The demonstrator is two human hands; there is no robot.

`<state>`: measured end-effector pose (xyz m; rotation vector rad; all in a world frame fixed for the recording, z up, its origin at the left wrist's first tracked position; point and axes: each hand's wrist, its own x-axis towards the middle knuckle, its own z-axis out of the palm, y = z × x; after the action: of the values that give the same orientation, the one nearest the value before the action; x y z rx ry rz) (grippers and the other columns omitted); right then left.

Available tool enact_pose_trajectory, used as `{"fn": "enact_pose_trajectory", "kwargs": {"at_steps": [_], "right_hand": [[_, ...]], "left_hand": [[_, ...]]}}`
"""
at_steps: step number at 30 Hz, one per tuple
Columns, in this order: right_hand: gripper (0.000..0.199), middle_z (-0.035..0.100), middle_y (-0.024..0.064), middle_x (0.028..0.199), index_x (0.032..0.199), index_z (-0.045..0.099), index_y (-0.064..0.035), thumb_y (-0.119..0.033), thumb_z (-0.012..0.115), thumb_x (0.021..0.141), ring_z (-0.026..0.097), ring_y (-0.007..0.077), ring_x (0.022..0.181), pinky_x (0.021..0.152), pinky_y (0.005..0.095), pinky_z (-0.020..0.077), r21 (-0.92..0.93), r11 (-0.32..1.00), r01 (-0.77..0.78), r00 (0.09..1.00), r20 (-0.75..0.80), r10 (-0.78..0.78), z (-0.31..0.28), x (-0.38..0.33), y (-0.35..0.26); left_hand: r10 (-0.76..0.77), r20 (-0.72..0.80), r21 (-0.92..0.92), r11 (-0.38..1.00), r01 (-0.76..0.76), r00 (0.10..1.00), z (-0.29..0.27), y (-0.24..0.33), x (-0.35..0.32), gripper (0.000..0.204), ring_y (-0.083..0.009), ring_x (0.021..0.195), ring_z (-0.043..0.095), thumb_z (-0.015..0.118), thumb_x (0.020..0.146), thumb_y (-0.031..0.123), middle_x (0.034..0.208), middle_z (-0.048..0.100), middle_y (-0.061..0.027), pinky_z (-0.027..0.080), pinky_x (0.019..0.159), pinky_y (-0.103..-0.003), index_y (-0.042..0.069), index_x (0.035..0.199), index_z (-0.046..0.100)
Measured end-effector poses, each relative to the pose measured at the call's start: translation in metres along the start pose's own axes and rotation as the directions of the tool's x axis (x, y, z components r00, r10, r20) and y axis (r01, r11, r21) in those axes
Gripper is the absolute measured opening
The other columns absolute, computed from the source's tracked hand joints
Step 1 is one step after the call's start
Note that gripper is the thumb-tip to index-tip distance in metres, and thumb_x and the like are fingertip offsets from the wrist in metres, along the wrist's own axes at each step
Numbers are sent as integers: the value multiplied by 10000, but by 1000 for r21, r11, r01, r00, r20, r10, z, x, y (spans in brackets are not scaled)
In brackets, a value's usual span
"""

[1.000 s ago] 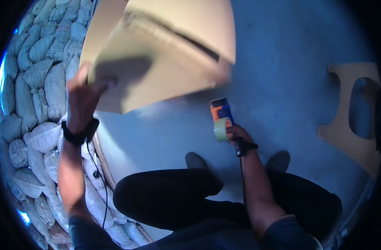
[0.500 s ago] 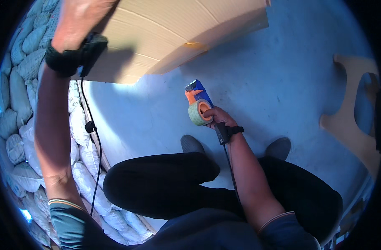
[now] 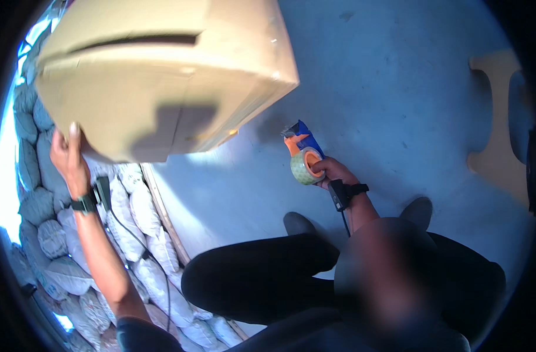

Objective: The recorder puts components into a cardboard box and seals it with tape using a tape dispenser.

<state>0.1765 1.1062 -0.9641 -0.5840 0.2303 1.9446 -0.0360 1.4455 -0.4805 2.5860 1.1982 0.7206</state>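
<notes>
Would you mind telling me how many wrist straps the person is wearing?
2: one on the left wrist, under the left hand propping the cardboard box; one on the right wrist, behind the right hand gripping the tape dispenser.

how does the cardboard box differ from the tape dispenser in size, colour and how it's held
The cardboard box is large and plain tan; the tape dispenser is small, blue and orange. The left hand props the box at its lower edge, raised high; the right hand grips the dispenser lower down. Each is in one hand.
</notes>
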Motion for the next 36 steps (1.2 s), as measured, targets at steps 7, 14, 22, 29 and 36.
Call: {"fn": "enact_pose_trajectory", "kwargs": {"at_steps": [7, 14, 22, 29, 36], "right_hand": [[446, 690, 104, 1173, 1269, 616, 8, -92, 644, 836, 697, 208, 1085, 998, 362, 552, -31, 1000, -5, 999, 40, 6, 6, 2, -5], [385, 682, 43, 1069, 1167, 654, -53, -81, 664, 783, 676, 147, 931, 840, 286, 537, -192, 975, -111, 994, 0, 113, -7, -3, -17], [404, 668, 40, 1057, 1184, 644, -45, -70, 642, 781, 664, 137, 930, 817, 293, 540, -223, 972, -72, 997, -8, 72, -1, -6, -13], [398, 676, 43, 1077, 1192, 649, -39, -71, 634, 796, 673, 149, 937, 825, 296, 536, -200, 980, -10, 999, -41, 2, -8, 3, 0], [387, 673, 31, 1064, 1190, 652, -48, -93, 643, 805, 669, 140, 929, 819, 285, 529, -159, 986, 40, 997, -54, -49, 12, -7, -3]], "left_hand": [[-226, 79, -284, 929, 239, 971, -88, -84, -39, 426, -130, 1088, 625, 654, 1048, 356, 1191, 690, -57, 457, 966, -285, 3, 1284, 622], [-413, -128, -611, 749, 256, 902, -33, -45, -54, 397, -132, 1105, 620, 619, 1050, 459, 1154, 682, 16, 473, 959, -330, 100, 1217, 628], [-427, -188, -588, 770, 247, 884, -50, -100, -87, 595, -196, 1244, 578, 573, 1043, 532, 1318, 632, -57, 440, 1067, -376, 41, 1380, 558], [-368, -141, -570, 789, 229, 919, -30, -149, -189, 636, -246, 1341, 538, 568, 1043, 454, 1461, 572, -128, 399, 1139, -412, -18, 1465, 509], [-496, -110, -629, 706, 326, 862, -21, -167, -252, 673, -274, 1361, 511, 525, 1052, 526, 1465, 555, -128, 359, 1176, -462, 23, 1496, 478]]}}
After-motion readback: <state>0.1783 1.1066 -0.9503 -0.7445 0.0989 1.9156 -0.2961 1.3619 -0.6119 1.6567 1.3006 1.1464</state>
